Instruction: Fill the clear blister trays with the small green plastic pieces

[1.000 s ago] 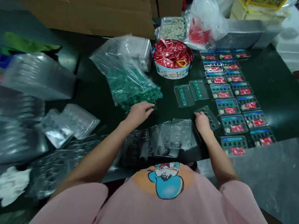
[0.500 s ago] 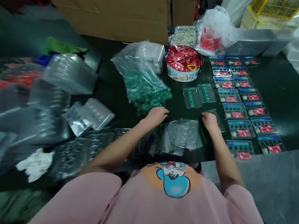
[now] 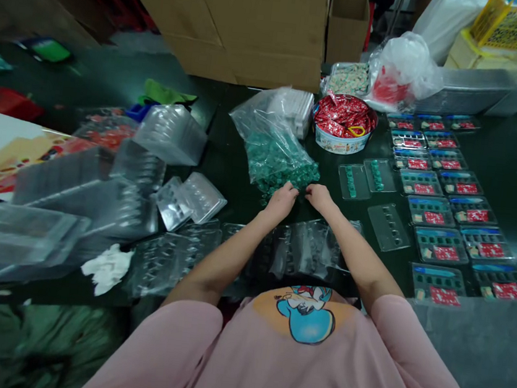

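Note:
My left hand (image 3: pixel 282 200) is at the near edge of a heap of small green pieces (image 3: pixel 285 166) spilling from a clear plastic bag (image 3: pixel 260 116). Its fingers are pinched together, and what they hold is too small to make out. Just to the right, close to the heap, is my right hand (image 3: pixel 319 198), fingers curled in; their contents cannot be seen. A clear slotted tray (image 3: pixel 388 227) lies right of that hand. Beyond it are two clear trays (image 3: pixel 360 195), each bearing a row of green pieces. Empty clear trays (image 3: pixel 312 250) lie under my forearms.
Several filled trays (image 3: pixel 445 253) with blue sticks and red packets line the right side. A round tin (image 3: pixel 340 142) of red packets stands behind. Stacked clear trays (image 3: pixel 172 134) and a crumpled white tissue (image 3: pixel 107 268) are on the left. A cardboard box (image 3: pixel 263 26) stands at the back.
My right hand has left the slotted tray and moved left to beside the heap. My left hand stays at the heap's edge. The view has swung left.

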The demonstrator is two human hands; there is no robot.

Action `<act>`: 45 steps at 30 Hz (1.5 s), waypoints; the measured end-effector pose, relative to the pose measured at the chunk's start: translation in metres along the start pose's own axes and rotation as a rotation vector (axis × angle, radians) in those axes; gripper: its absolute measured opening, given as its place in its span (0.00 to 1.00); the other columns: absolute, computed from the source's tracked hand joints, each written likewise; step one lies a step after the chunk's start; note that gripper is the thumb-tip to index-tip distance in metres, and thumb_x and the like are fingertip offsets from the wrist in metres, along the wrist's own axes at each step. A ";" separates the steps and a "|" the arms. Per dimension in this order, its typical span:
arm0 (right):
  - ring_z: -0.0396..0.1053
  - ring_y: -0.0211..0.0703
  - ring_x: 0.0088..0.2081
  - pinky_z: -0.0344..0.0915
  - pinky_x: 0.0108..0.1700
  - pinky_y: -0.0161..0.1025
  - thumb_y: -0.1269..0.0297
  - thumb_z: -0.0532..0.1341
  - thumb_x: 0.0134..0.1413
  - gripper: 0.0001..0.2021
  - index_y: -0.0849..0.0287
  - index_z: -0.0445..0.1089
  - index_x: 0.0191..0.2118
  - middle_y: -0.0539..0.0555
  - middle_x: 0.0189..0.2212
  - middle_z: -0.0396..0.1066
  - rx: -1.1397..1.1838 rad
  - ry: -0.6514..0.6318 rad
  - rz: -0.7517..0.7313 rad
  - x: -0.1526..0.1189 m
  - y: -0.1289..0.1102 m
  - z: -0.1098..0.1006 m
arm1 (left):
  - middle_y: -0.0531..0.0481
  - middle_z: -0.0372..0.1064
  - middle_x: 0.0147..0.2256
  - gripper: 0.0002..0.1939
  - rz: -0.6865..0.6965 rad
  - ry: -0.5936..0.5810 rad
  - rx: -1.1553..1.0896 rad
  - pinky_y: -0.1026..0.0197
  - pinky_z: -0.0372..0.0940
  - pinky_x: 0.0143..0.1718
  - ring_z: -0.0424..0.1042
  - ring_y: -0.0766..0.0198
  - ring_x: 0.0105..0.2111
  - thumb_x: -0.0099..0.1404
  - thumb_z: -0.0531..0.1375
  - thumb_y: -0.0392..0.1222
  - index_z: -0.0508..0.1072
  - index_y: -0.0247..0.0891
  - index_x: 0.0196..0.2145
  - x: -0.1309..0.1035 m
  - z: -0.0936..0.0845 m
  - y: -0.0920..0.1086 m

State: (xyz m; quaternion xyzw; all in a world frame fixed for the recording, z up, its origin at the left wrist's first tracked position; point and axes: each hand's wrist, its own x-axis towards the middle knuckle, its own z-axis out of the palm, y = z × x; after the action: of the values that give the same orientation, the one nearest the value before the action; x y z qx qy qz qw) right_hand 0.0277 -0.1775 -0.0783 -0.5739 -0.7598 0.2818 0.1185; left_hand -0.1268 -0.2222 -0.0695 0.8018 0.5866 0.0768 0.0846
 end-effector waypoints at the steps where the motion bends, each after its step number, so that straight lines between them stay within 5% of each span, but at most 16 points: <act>1: 0.72 0.43 0.41 0.64 0.45 0.36 0.71 0.65 0.50 0.07 0.57 0.76 0.37 0.53 0.37 0.77 0.013 0.013 0.015 0.002 -0.001 0.004 | 0.40 0.66 0.45 0.14 0.007 0.028 -0.029 0.57 0.65 0.43 0.70 0.57 0.41 0.67 0.51 0.34 0.75 0.35 0.44 -0.002 0.000 -0.003; 5: 0.70 0.39 0.34 0.64 0.42 0.36 0.74 0.64 0.45 0.06 0.56 0.73 0.30 0.48 0.29 0.74 0.226 0.071 0.043 -0.002 0.006 0.008 | 0.40 0.69 0.44 0.13 0.027 0.149 -0.127 0.55 0.65 0.48 0.69 0.54 0.45 0.64 0.56 0.35 0.76 0.36 0.44 -0.002 0.002 -0.006; 8: 0.66 0.35 0.29 0.63 0.37 0.33 0.70 0.65 0.43 0.04 0.57 0.69 0.28 0.44 0.24 0.69 0.607 0.129 0.090 -0.011 0.015 0.000 | 0.42 0.72 0.45 0.15 0.044 0.223 -0.298 0.54 0.64 0.50 0.70 0.55 0.45 0.62 0.60 0.35 0.76 0.37 0.47 0.004 0.002 0.007; 11: 0.64 0.32 0.26 0.60 0.30 0.30 0.64 0.65 0.44 0.07 0.58 0.67 0.30 0.43 0.23 0.67 1.024 0.087 0.124 -0.018 0.020 -0.009 | 0.44 0.75 0.43 0.14 0.061 0.259 -0.576 0.58 0.68 0.44 0.73 0.60 0.40 0.62 0.60 0.36 0.76 0.37 0.46 0.013 -0.001 0.024; 14: 0.67 0.32 0.28 0.60 0.30 0.29 0.61 0.64 0.48 0.09 0.57 0.67 0.35 0.45 0.27 0.69 1.202 0.032 0.102 -0.020 0.018 -0.012 | 0.45 0.76 0.41 0.09 0.060 0.314 -0.718 0.60 0.68 0.42 0.74 0.61 0.39 0.62 0.60 0.38 0.78 0.37 0.40 0.019 -0.008 0.026; 16: 0.70 0.34 0.32 0.63 0.34 0.31 0.63 0.62 0.52 0.07 0.57 0.67 0.36 0.47 0.29 0.70 1.094 0.033 0.056 -0.019 0.013 -0.009 | 0.46 0.77 0.39 0.09 -0.011 0.373 -0.756 0.59 0.69 0.42 0.74 0.62 0.38 0.61 0.60 0.39 0.78 0.37 0.38 0.020 -0.013 0.015; 23: 0.70 0.45 0.40 0.65 0.43 0.41 0.73 0.64 0.51 0.12 0.57 0.69 0.43 0.57 0.45 0.67 -0.033 0.014 -0.202 -0.020 -0.011 0.011 | 0.47 0.76 0.36 0.13 -0.242 0.444 -1.069 0.59 0.70 0.39 0.76 0.63 0.33 0.59 0.61 0.43 0.76 0.36 0.41 0.016 -0.025 -0.028; 29: 0.70 0.48 0.41 0.66 0.43 0.42 0.79 0.52 0.57 0.17 0.59 0.66 0.50 0.61 0.46 0.66 -0.164 0.038 -0.138 -0.023 -0.028 0.016 | 0.47 0.76 0.35 0.12 -0.276 0.408 -1.186 0.60 0.70 0.38 0.75 0.62 0.33 0.53 0.65 0.43 0.76 0.36 0.36 0.018 -0.028 -0.011; 33: 0.69 0.45 0.42 0.66 0.47 0.41 0.80 0.54 0.51 0.17 0.60 0.70 0.45 0.59 0.43 0.68 0.093 0.107 -0.067 -0.024 -0.014 0.003 | 0.48 0.76 0.32 0.13 -0.297 0.378 -1.255 0.61 0.69 0.35 0.74 0.63 0.32 0.49 0.67 0.43 0.77 0.37 0.33 0.024 -0.031 -0.001; 37: 0.69 0.38 0.38 0.67 0.45 0.37 0.76 0.56 0.50 0.12 0.59 0.72 0.40 0.52 0.36 0.72 0.707 0.094 0.054 -0.039 0.025 -0.026 | 0.48 0.76 0.31 0.16 -0.283 0.254 -1.312 0.62 0.67 0.33 0.74 0.63 0.31 0.47 0.69 0.43 0.77 0.35 0.34 0.037 -0.025 0.020; 41: 0.69 0.36 0.33 0.66 0.34 0.33 0.66 0.63 0.48 0.11 0.56 0.71 0.41 0.51 0.35 0.75 1.386 0.082 0.196 -0.074 0.071 -0.059 | 0.46 0.77 0.35 0.17 -0.198 0.058 -1.343 0.59 0.68 0.38 0.75 0.62 0.34 0.47 0.68 0.41 0.78 0.35 0.37 0.060 -0.008 0.062; 45: 0.70 0.37 0.33 0.68 0.33 0.34 0.59 0.66 0.48 0.11 0.55 0.71 0.38 0.51 0.34 0.75 1.610 0.300 0.243 -0.113 0.115 -0.095 | 0.46 0.78 0.35 0.14 -0.025 -0.103 -1.201 0.55 0.69 0.43 0.75 0.60 0.35 0.51 0.65 0.38 0.78 0.34 0.38 0.090 0.015 0.116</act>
State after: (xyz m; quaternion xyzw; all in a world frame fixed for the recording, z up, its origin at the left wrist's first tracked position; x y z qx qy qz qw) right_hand 0.2037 -0.2348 -0.0496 -0.4229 -0.2344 0.6709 0.5623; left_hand 0.0105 -0.1719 -0.0557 0.6093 0.4452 0.3546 0.5520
